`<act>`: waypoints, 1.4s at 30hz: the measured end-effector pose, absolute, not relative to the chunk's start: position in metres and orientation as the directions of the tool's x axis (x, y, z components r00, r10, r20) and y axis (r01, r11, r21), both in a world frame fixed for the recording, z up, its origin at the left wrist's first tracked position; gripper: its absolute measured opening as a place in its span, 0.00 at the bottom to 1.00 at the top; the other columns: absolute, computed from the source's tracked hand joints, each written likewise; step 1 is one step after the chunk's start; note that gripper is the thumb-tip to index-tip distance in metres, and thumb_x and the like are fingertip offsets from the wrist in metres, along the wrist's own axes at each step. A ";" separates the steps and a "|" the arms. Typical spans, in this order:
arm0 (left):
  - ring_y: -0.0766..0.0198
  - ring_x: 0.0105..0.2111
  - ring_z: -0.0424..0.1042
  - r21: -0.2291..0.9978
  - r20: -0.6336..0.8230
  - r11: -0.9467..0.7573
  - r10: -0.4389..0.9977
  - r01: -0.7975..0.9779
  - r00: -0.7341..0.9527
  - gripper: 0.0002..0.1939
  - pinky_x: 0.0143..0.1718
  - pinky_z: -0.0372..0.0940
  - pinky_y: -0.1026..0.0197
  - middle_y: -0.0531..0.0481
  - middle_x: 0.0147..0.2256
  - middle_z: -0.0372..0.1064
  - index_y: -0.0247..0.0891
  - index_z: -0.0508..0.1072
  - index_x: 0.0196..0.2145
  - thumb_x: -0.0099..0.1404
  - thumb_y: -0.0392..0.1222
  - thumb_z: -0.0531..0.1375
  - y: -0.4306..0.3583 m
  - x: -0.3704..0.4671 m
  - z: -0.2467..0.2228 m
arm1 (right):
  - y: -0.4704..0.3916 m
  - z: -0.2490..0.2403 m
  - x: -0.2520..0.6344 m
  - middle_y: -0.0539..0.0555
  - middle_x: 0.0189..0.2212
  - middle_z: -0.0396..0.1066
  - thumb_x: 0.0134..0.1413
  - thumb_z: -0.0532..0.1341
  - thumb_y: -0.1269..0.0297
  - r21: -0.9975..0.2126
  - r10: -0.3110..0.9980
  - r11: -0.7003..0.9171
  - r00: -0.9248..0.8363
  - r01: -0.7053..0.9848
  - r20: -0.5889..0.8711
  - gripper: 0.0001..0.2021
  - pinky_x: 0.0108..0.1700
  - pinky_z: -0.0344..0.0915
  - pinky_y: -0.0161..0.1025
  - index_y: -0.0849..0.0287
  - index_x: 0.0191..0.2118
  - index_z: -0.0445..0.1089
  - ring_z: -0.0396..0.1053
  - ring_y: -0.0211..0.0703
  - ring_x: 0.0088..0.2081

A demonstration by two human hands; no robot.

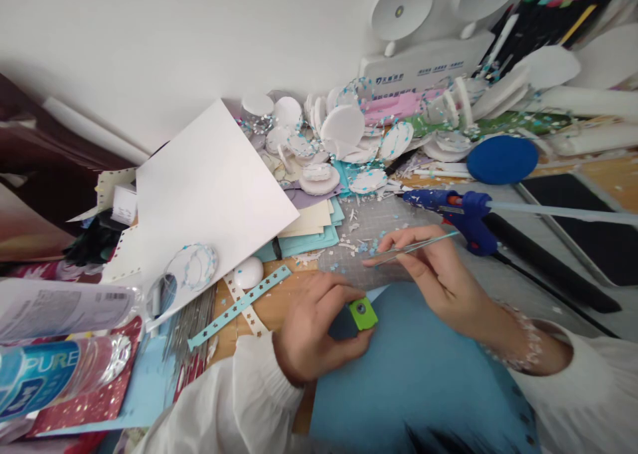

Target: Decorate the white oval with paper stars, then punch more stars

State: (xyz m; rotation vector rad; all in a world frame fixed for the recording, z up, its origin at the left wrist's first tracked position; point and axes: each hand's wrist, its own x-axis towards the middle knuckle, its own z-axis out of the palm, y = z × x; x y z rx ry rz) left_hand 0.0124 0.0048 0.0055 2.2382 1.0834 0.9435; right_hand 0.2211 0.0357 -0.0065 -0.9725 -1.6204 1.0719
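My left hand (319,331) is closed around a small green block (363,314) with a round metal part on its face, over a large blue sheet (423,367). In my right hand (438,268) is a pair of thin metal tweezers (423,243), their tips pointing left. Small blue and white paper pieces (366,246) lie on the grey mat (339,268) by the tweezers. Left of my left hand, a light blue strip with star holes (239,308) crosses a cream strip (254,320).
A blue glue gun (448,205) lies right of centre, near a phone (583,225). White discs (343,127) are heaped along the wall. A white board (209,195) leans at left, beyond a water bottle (54,371).
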 end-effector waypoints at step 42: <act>0.60 0.38 0.69 0.901 0.234 -0.265 0.964 0.345 0.127 0.04 0.39 0.63 0.60 0.47 0.36 0.71 0.37 0.72 0.38 0.63 0.35 0.61 0.009 0.014 0.004 | 0.033 0.008 0.216 0.48 0.42 0.75 0.58 0.58 0.78 -0.944 0.896 0.328 -0.305 -0.039 0.323 0.11 0.51 0.67 0.26 0.52 0.38 0.68 0.72 0.31 0.47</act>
